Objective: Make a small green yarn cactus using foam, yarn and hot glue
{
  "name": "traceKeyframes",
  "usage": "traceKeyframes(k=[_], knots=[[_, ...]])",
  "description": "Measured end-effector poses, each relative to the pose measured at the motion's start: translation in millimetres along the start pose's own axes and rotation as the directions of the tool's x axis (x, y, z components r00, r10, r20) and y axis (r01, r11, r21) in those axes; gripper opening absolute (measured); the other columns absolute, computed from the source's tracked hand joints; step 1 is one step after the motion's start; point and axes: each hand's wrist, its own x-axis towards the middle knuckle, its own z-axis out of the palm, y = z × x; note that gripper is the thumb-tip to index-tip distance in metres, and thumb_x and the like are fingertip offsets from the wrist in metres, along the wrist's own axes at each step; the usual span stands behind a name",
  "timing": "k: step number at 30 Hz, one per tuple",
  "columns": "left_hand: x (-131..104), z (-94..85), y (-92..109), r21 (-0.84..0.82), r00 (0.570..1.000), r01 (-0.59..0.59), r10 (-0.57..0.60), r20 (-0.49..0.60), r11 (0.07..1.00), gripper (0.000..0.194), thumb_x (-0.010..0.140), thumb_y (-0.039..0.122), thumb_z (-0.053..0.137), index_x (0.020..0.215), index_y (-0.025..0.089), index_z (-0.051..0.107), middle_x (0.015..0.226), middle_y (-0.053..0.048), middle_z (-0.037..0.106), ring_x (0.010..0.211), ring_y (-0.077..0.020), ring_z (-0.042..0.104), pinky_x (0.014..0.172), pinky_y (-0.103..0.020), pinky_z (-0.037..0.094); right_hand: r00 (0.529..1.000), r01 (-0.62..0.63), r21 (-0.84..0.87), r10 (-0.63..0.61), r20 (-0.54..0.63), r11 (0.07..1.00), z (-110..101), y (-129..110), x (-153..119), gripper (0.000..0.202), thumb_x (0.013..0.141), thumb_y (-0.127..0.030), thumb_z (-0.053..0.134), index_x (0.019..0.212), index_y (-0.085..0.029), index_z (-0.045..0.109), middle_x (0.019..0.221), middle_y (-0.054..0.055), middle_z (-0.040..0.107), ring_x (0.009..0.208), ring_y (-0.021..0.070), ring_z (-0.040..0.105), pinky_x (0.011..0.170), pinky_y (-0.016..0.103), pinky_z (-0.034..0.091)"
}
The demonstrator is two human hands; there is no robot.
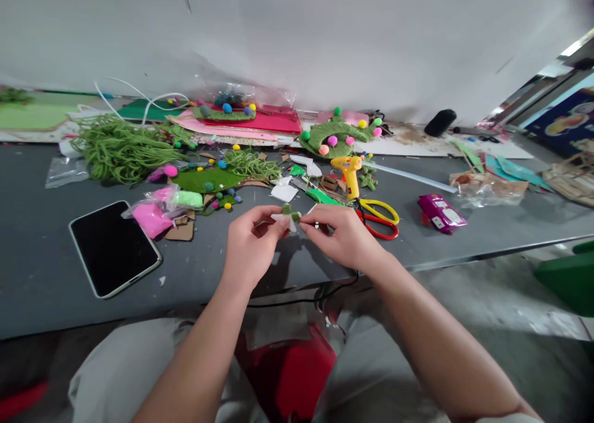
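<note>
- Small white-and-green craft piece [291,217]: held up between the two hands, above the front part of the dark grey surface [195,281].
- Left hand [250,243]: thumb and fingers pinch the white side.
- Right hand [343,234]: fingertips closed at the green side, seemingly grasping its end; exact contact too small to tell.
- Handling, my judgement: left pinch steady but light, since thin white parts probably crease easily; right fingers do the fine adjusting in small moves, no tugging.
- Worth turning the piece so the join faces up, out from behind the fingertips.
- Beyond the right hand: yellow glue gun [351,179], and scissors with yellow and red loop handles [380,219] near the wrist; elbow best clear of both.
- Black cord [288,303] hangs below the front edge; could snag a knee.
- White flat scraps [284,191] lie just past the piece; easily confused with it if dropped.
</note>
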Motion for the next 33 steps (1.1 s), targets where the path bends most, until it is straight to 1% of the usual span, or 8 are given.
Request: traceKeyframes(k=[4,7,12,16,20,25,29,33], knots=[[2,-2.9,1,-0.115,0.996,0.078,-0.072,0.059,0.990,0.034,0.066,0.033,0.092,0.092,0.017,0.075,0.074,-0.001,0.074,0.064,-0.0150,0.068,0.070,-0.029,0.058,1.000,0.004,0.075,-0.005,0.018,0.997,-4,3,2,0.016,0.095,-0.018,0.064,0.096,-0.015,0.080,0.085,0.005,0.074,0.073,0.0134,0.062,0.069,0.026,0.047],[2,-6.9,4,-0.026,0.974,0.120,-0.112,0.196,0.992,0.030,0.066,0.030,0.091,0.088,0.017,0.075,0.068,-0.001,0.072,0.061,-0.0159,0.067,0.065,-0.029,0.057,0.997,0.028,0.094,-0.035,0.075,0.995,-9,8,3,0.020,0.095,-0.012,0.062,0.100,-0.017,0.080,0.092,0.006,0.076,0.082,0.0158,0.069,0.076,0.028,0.051],[-1,-9.6,2,0.380,0.971,-0.111,0.018,0.240,0.918,0.015,0.080,0.033,0.079,0.088,0.021,0.075,0.071,-0.004,0.074,0.065,-0.0208,0.069,0.064,-0.032,0.053,0.992,0.035,-0.036,-0.030,0.120,0.999,-11,10,3,0.019,0.092,-0.011,0.063,0.097,-0.017,0.080,0.090,0.006,0.076,0.081,0.0161,0.067,0.074,0.029,0.049],[-5,-5.2,3,0.469,0.969,-0.230,0.153,0.196,0.853,0.013,0.084,0.034,0.076,0.089,0.022,0.075,0.075,-0.004,0.075,0.065,-0.0204,0.069,0.064,-0.031,0.052,0.996,-0.037,-0.114,0.046,0.075,0.993,-5,5,2,0.012,0.086,-0.012,0.066,0.088,-0.016,0.077,0.083,0.004,0.073,0.074,0.0143,0.062,0.068,0.027,0.044],[-7,-1.2,5,0.398,0.976,-0.217,0.192,0.102,0.891,0.017,0.085,0.034,0.077,0.093,0.019,0.075,0.083,-0.006,0.077,0.073,-0.0204,0.072,0.069,-0.030,0.054,0.998,-0.057,-0.090,0.058,0.007,0.994,1,2,3,0.009,0.087,-0.016,0.066,0.085,-0.016,0.074,0.080,0.003,0.071,0.070,0.0128,0.059,0.066,0.026,0.043],[-2,-0.3,1,0.108,0.998,-0.067,0.066,0.015,0.992,0.030,0.078,0.037,0.085,0.097,0.017,0.074,0.080,-0.005,0.076,0.072,-0.0192,0.073,0.069,-0.028,0.057,0.998,-0.014,-0.039,0.011,-0.060,0.999,4,2,2,0.012,0.090,-0.015,0.065,0.090,-0.016,0.077,0.082,0.004,0.072,0.067,0.0116,0.056,0.065,0.026,0.042],[1,-0.6,-1,-0.084,1.000,0.022,-0.021,0.012,0.996,0.034,0.070,0.035,0.091,0.092,0.016,0.075,0.077,-0.002,0.076,0.067,-0.0148,0.070,0.069,-0.027,0.058,0.996,-0.020,0.057,0.025,-0.091,0.998,4,2,2,0.011,0.091,-0.016,0.069,0.091,-0.015,0.080,0.081,0.003,0.073,0.065,0.0103,0.056,0.062,0.024,0.043],[4,-4.6,2,-0.127,0.996,0.082,-0.076,0.048,0.989,0.035,0.064,0.030,0.093,0.089,0.015,0.074,0.071,0.001,0.073,0.062,-0.0116,0.066,0.065,-0.024,0.057,0.999,-0.025,0.130,0.030,-0.035,0.991,-1,0,2,0.011,0.090,-0.015,0.071,0.091,-0.015,0.081,0.082,0.003,0.074,0.067,0.0103,0.059,0.062,0.023,0.044]])
